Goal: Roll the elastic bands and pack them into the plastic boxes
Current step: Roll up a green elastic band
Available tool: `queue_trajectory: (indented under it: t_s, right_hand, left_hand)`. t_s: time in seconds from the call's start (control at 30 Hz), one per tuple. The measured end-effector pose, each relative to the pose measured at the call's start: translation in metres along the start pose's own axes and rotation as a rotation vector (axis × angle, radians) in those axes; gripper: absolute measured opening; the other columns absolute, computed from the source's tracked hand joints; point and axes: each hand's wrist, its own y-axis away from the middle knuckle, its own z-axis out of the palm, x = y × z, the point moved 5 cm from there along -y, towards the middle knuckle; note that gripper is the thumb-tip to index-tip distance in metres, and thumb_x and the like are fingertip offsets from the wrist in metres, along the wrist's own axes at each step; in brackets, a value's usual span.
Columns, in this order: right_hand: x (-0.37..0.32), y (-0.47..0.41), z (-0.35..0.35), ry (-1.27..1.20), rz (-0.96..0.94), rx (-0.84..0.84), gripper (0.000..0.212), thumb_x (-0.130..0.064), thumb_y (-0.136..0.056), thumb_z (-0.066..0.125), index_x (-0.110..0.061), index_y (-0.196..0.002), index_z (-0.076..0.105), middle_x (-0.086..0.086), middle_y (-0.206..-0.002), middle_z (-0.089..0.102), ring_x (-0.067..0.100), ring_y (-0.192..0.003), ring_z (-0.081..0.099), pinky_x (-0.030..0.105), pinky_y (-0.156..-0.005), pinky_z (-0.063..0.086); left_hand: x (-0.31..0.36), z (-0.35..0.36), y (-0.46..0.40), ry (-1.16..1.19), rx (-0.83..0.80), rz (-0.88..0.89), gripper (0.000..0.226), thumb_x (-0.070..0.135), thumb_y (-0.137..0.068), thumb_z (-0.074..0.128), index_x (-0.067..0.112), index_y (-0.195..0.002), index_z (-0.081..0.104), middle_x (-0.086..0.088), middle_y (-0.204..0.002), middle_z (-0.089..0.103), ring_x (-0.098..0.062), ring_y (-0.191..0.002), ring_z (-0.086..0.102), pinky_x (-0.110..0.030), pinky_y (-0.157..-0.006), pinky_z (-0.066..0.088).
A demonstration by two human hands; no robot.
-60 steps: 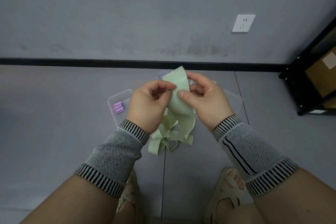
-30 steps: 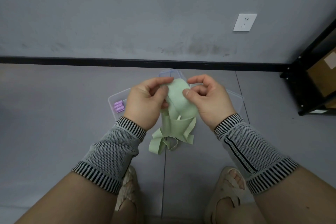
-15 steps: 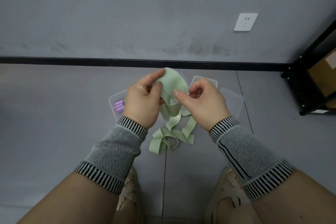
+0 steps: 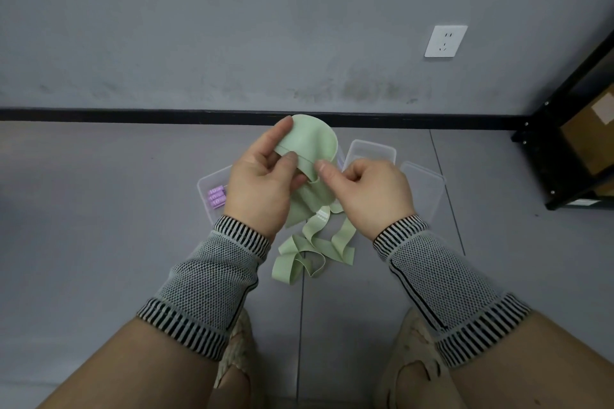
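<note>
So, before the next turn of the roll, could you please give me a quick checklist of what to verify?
1. Left hand pinches the green band: ok.
2. Right hand pinches the band's edge: ok.
3. Band wound into a tight roll: not ok, only a loose curl.
4. Loose green tail free of knots: cannot tell, it lies twisted on the floor.
5. Open box within reach: ok.
6. Purple rolls already boxed: ok.
</note>
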Motion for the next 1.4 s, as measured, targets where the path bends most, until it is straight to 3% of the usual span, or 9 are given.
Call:
queue_trajectory:
  t_s: [0.17, 0.3, 0.47, 0.67, 0.77, 0.93, 1.17, 1.27, 1.4]
  right_hand:
    - [0.004, -0.005, -0.007, 0.025, -0.002, 0.03, 0.023, -0.029, -0.085, 0.059, -0.02, -0.066, 0.067, -0.004, -0.062, 0.065, 0.014, -0.061, 0.06, 0.021, -0.056, 0.045]
    - [0.013, -0.012, -0.015, -0.101, 0.043, 0.111, 0.017, -0.024, -0.088, 0.055, -0.024, -0.073, 0.064, -0.002, -0.071, 0.069, 0.017, -0.07, 0.068, 0.036, -0.071, 0.057]
    - [0.014, -0.01, -0.014, -0.343, 0.057, 0.164, 0.014, -0.016, -0.089, 0.055, -0.028, -0.083, 0.057, -0.001, -0.079, 0.069, 0.019, -0.075, 0.069, 0.043, -0.074, 0.058]
    - [0.012, -0.01, -0.016, -0.76, 0.153, 0.068, 0.024, 0.0, -0.087, 0.053, -0.023, -0.09, 0.053, 0.005, -0.077, 0.065, 0.028, -0.08, 0.066, 0.049, -0.083, 0.056]
    - [0.009, -0.009, -0.015, -0.93, 0.19, -0.009, 0.025, 0.005, -0.088, 0.049, -0.019, -0.092, 0.053, 0.011, -0.082, 0.06, 0.027, -0.079, 0.058, 0.049, -0.084, 0.053]
    - [0.008, -0.01, -0.022, -0.579, 0.025, -0.032, 0.022, -0.005, -0.085, 0.051, -0.024, -0.095, 0.052, 0.006, -0.077, 0.054, 0.022, -0.071, 0.05, 0.036, -0.067, 0.046]
    - [-0.001, -0.004, -0.024, -0.092, -0.215, 0.032, 0.041, -0.016, -0.08, 0.064, -0.031, -0.113, 0.045, -0.006, -0.106, 0.055, 0.012, -0.1, 0.052, 0.021, -0.079, 0.04]
    - [0.0, -0.004, -0.024, -0.066, -0.229, 0.095, 0.05, -0.011, -0.081, 0.066, -0.025, -0.125, 0.048, -0.008, -0.111, 0.049, 0.01, -0.102, 0.053, 0.027, -0.088, 0.048]
    - [0.004, -0.004, -0.022, -0.043, -0.192, 0.116, 0.059, -0.012, -0.082, 0.064, -0.024, -0.135, 0.043, -0.004, -0.134, 0.042, 0.01, -0.116, 0.049, 0.029, -0.098, 0.045]
  left_hand:
    - [-0.001, 0.0, 0.0, -0.046, -0.003, 0.011, 0.04, -0.002, -0.093, 0.047, 0.022, -0.123, 0.056, 0.008, -0.095, 0.066, -0.003, -0.078, 0.064, -0.017, -0.067, 0.052]
    - [-0.003, -0.002, 0.0, -0.069, -0.01, -0.002, 0.041, -0.002, -0.093, 0.047, 0.021, -0.127, 0.054, 0.003, -0.114, 0.064, -0.004, -0.096, 0.065, -0.021, -0.081, 0.054]
    - [-0.009, -0.001, -0.001, -0.26, -0.018, 0.016, 0.045, 0.001, -0.092, 0.05, 0.025, -0.129, 0.053, 0.009, -0.087, 0.063, -0.006, -0.072, 0.057, -0.022, -0.072, 0.052]
    - [-0.017, -0.001, -0.004, -0.37, 0.0, -0.015, 0.049, 0.004, -0.091, 0.051, 0.028, -0.133, 0.049, -0.007, -0.081, 0.055, -0.02, -0.069, 0.05, -0.047, -0.078, 0.053]
    - [-0.018, -0.001, -0.004, -0.341, 0.011, -0.045, 0.05, 0.003, -0.091, 0.049, 0.025, -0.136, 0.047, -0.003, -0.089, 0.062, -0.016, -0.074, 0.059, -0.034, -0.079, 0.056]
    - [-0.014, -0.002, -0.005, -0.254, 0.02, -0.051, 0.052, -0.001, -0.09, 0.047, 0.025, -0.135, 0.048, 0.0, -0.123, 0.061, -0.009, -0.094, 0.065, -0.033, -0.087, 0.054]
    - [-0.006, -0.004, -0.002, -0.011, 0.092, -0.1, 0.035, 0.007, -0.093, 0.049, 0.025, -0.121, 0.059, -0.004, -0.104, 0.068, -0.015, -0.093, 0.067, -0.028, -0.08, 0.054]
    - [-0.004, -0.003, -0.001, -0.003, 0.083, -0.077, 0.026, 0.017, -0.092, 0.056, 0.028, -0.115, 0.06, -0.009, -0.106, 0.067, -0.02, -0.098, 0.067, -0.03, -0.081, 0.055]
    - [-0.002, -0.003, -0.004, 0.022, 0.077, -0.04, 0.032, 0.004, -0.09, 0.057, 0.024, -0.114, 0.06, -0.001, -0.091, 0.065, -0.012, -0.081, 0.065, -0.02, -0.067, 0.054]
